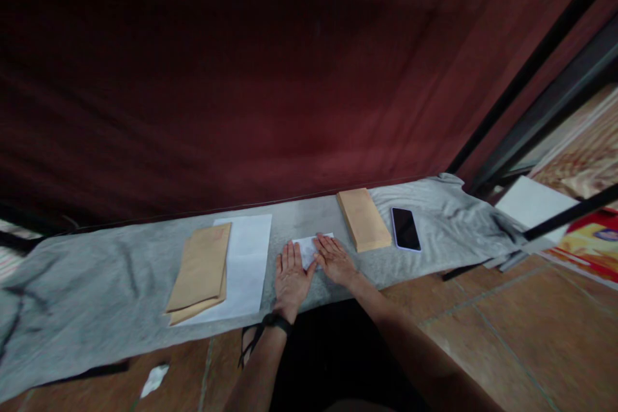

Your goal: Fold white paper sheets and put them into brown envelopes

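Observation:
A small white piece of paper (306, 251) lies flat on the grey cloth in front of me, partly covered by both hands. My left hand (292, 278) presses on its left side, fingers stretched out, with a dark band at the wrist. Across the right side of the paper lies my right hand (337, 262), also flat with fingers extended. To the left, brown envelopes (200, 267) overlap on larger white sheets (248, 264). A neat stack of brown envelopes (363, 217) sits just right of my right hand.
The grey cloth (111, 283) covers a long narrow surface against a dark red panel (290, 90). A phone (406, 229) lies right of the stack. Black metal bars (531, 64) stand at the right. On the tiled floor is a crumpled white scrap (154, 380).

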Motion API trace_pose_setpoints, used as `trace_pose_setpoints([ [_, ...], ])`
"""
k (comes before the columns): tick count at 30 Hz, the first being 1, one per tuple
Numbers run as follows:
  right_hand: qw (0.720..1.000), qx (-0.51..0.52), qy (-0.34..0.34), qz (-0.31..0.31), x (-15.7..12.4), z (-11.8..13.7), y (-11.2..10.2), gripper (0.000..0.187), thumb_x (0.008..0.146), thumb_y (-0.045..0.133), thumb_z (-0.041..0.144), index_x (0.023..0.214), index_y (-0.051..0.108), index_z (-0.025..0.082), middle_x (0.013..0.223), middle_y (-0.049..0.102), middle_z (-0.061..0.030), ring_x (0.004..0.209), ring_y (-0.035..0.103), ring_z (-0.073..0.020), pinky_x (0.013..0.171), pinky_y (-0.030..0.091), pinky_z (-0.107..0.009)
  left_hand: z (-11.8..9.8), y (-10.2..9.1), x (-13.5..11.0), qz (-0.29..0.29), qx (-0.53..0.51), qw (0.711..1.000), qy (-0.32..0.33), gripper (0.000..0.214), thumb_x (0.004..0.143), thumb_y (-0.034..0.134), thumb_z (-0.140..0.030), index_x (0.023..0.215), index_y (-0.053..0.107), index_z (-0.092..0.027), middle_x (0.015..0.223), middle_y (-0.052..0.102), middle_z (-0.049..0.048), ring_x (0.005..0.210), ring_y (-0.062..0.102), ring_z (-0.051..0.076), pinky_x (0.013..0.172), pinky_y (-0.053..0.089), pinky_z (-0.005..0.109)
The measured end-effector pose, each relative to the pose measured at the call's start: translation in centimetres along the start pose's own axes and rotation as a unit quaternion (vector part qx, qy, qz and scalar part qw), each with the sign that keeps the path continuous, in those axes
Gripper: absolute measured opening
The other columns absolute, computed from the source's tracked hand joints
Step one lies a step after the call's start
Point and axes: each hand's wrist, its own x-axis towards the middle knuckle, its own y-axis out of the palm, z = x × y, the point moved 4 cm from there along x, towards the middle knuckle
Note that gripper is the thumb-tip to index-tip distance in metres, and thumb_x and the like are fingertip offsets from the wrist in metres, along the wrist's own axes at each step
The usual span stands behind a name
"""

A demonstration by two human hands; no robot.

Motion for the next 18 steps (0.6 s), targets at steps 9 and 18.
trace_pose_setpoints([
  [9,1.000,-0.026,0.010,-0.008,0.7,-2.2,-0.4,0.051,0.106,0.033,0.035,0.154,0.037,0.017,0.159,0.036,-0.0096,0.146,0.035,-0.0228,0.121,0.026,-0.044,-0.2,-0.3,0.1,0.024,-0.007,1.000,-0.001,0.082,0.095,0.032,-0.063,0.155,0.027,-0.006,0.160,0.030,0.0208,0.151,0.025,0.032,0.122,0.021,0.052],
  [18,0.999,-0.032,0.013,0.003,1.1,-3.1,-0.2,0.053,0.106,0.033,0.036,0.154,0.037,0.015,0.160,0.034,-0.0088,0.147,0.033,-0.0243,0.121,0.025,-0.044,-1.4,-1.2,0.1,0.005,0.012,0.997,0.070,0.063,0.100,0.033,-0.046,0.152,0.037,-0.009,0.160,0.035,0.0149,0.152,0.022,0.029,0.124,0.018,0.052],
])
